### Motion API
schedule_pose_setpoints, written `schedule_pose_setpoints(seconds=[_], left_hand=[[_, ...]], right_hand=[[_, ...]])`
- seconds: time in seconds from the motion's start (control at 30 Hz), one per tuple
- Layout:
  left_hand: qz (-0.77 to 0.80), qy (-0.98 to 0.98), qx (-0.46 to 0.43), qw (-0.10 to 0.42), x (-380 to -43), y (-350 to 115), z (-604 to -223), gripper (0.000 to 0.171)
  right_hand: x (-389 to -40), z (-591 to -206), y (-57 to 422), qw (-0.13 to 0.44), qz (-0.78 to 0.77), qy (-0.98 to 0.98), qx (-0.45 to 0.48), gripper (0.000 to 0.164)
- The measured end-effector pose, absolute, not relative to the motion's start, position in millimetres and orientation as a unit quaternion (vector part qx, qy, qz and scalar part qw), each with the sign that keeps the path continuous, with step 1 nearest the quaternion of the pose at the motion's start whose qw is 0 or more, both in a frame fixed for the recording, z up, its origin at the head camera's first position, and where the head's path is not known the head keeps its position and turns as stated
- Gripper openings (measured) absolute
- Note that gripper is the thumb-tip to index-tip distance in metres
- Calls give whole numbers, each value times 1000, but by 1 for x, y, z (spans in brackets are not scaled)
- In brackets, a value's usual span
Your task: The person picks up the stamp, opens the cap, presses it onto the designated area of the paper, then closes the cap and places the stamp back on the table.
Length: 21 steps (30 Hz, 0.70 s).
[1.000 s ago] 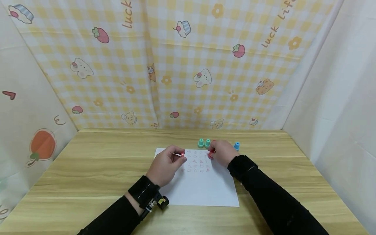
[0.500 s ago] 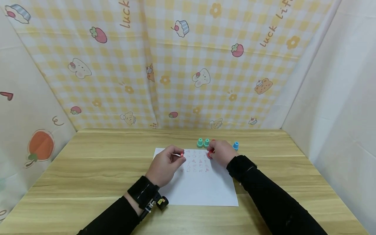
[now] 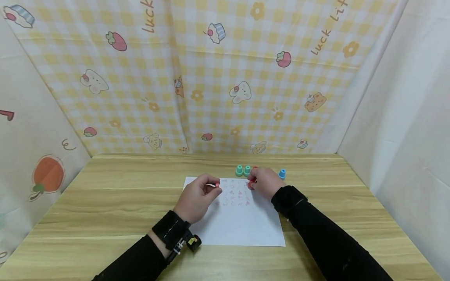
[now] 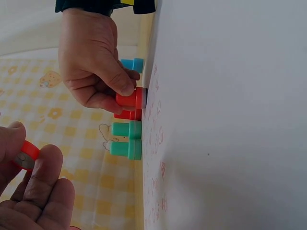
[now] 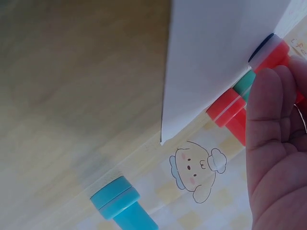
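Observation:
My right hand (image 3: 266, 182) grips a red stamp (image 4: 128, 99) by its handle, the pale base right at the paper near its upper right part. Rows of small red stamped marks (image 3: 233, 198) cover the upper half of the white paper (image 3: 242, 226). Between thumb and fingertips, my left hand (image 3: 195, 199) pinches a small red cap (image 4: 29, 152) above the paper's left side; its hollow grey inside shows in the left wrist view. The right wrist view catches the held stamp's dark printing face edge-on, while the fingers hide most of the handle.
Behind the paper stand two green stamps (image 3: 239, 171), another red stamp (image 5: 229, 111) partly behind my right hand, and a blue stamp (image 3: 282, 174) further right. They rest on a wooden table (image 3: 123, 195) backed by a yellow checked curtain (image 3: 211, 117).

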<state>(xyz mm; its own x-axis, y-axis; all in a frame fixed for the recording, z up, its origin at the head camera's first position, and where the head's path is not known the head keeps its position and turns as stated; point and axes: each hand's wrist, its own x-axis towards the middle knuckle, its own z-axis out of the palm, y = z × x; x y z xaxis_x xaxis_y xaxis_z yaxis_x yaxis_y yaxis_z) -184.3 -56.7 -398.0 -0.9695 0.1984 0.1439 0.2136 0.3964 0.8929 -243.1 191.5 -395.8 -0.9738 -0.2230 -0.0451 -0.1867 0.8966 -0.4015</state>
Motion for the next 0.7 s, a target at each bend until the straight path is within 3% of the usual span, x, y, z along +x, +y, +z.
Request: schedule_pose_setpoints(seconds=[0.47, 0.7], left_hand=[[-538, -834, -123, 6, -183, -60, -399, 19], [-535, -835, -126, -1, -183, -59, -398, 19]], right_hand=[[-246, -394, 194, 47, -197, 971, -126, 5], [-244, -385, 209, 47, -319, 943, -83, 10]])
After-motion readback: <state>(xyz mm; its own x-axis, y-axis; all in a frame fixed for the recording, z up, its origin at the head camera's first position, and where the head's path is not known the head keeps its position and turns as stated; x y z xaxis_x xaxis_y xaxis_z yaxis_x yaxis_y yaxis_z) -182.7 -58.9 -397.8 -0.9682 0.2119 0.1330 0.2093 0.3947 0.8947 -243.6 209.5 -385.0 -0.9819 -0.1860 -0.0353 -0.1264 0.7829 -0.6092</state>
